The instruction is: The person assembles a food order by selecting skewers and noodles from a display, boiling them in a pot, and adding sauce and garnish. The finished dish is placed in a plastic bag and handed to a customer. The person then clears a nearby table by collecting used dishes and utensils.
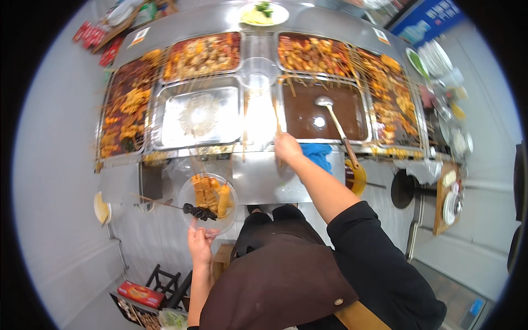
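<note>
My left hand grips the rim of a clear plastic bowl at the lower left. In the bowl are food skewers: orange-brown folded pieces, a pale yellow roll and a black skewer whose long stick points out to the left. My right hand is closed at the front edge of the steel counter, around a thin wooden stick that rises beside the tray of brown sauce. Glare washes out the steel between the trays.
A long-handled ladle rests in the sauce tray. To its left stands a bare steel tray. Trays of skewers line the back and both sides. A clear round container sits mid-counter. A blue cloth lies beside my right wrist.
</note>
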`<state>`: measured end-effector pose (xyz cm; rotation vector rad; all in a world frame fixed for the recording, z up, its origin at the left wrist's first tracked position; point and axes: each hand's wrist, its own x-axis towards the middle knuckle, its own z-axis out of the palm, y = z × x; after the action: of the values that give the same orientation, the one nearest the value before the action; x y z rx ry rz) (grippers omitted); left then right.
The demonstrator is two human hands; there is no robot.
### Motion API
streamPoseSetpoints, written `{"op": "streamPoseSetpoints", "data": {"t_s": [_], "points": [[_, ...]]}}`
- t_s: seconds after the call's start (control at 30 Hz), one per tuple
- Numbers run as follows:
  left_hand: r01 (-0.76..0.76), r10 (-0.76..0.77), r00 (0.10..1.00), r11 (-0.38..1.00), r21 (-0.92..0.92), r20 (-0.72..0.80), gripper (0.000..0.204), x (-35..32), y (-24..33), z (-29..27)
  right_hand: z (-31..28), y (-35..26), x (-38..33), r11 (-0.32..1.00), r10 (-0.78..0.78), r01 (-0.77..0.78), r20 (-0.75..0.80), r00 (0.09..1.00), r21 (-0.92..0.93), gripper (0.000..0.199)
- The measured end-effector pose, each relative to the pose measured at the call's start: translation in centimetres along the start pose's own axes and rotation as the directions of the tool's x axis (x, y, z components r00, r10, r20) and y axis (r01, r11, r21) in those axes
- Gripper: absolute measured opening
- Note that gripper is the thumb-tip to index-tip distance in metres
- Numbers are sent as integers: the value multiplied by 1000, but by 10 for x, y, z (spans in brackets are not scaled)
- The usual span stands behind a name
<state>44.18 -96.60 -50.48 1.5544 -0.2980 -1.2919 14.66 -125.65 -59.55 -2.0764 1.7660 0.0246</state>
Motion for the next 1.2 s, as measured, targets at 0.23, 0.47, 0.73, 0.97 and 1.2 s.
{"op": "streamPoseSetpoints", "data": {"t_s": [0.23,0.47,0.73,0.97,1.2], "points": [[14,-16,993,1000,22,117,58,9,20,40,-43,63,-178,439,399,-138,-55,915,888,29],[33,-39,983,999,36,179,57,0,27,102,-94,242,-321,657,691,-495,-192,697,568,47],[38,-47,981,998,51,187,56,-29,33,156,-121,295,-329,648,749,-722,-35,661,241,44],[46,-52,991,997,55,121,56,-45,16,170,-103,325,-265,742,633,-573,-83,770,348,44],[19,-20,997,1000,17,68,57,-58,6,168,-91,346,-150,733,656,-541,-220,722,413,30]]}}
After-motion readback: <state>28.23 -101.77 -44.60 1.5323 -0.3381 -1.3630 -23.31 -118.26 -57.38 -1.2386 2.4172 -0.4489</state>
